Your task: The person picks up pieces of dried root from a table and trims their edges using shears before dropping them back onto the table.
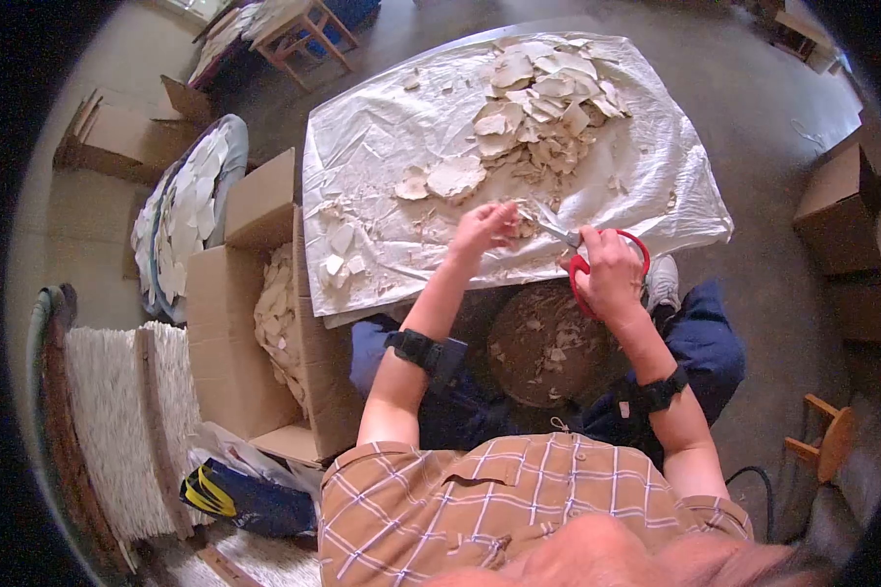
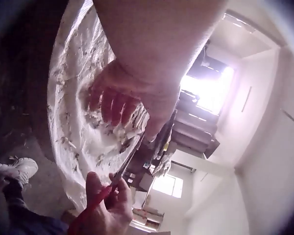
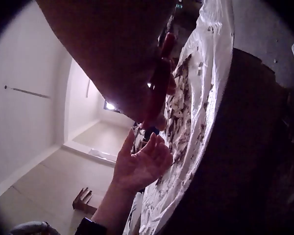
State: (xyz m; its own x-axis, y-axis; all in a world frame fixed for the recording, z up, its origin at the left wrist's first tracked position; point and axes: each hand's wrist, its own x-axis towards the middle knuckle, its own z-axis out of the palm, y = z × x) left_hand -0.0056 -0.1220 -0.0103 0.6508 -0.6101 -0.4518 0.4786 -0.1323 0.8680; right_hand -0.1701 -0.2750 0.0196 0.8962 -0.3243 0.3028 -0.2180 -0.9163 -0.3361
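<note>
My right hand (image 1: pixel 612 274) grips a pair of scissors (image 1: pixel 558 231) by the red handles, its blades pointing left toward my other hand. My left hand (image 1: pixel 486 227) hovers over the near part of the sheet, just left of the blade tips. Its fingers are loosely bent; in the right wrist view, the left thumb and forefinger (image 3: pixel 154 139) stand apart with no piece showing in the palm. Beyond the hands lies a heap of thin, pale, dried slices (image 1: pixel 533 122) on a white sheet (image 1: pixel 382 127). Two larger slices (image 1: pixel 457 178) lie just behind the left hand.
A cardboard box (image 1: pixel 235 342) with pale pieces inside stands at the left, against the sheet's edge. Below the sheet, between the knees, is a round brown surface (image 1: pixel 533 362) strewn with scraps. More cardboard boxes (image 1: pixel 837 210) stand at the right, above a small wooden stool (image 1: pixel 832 440).
</note>
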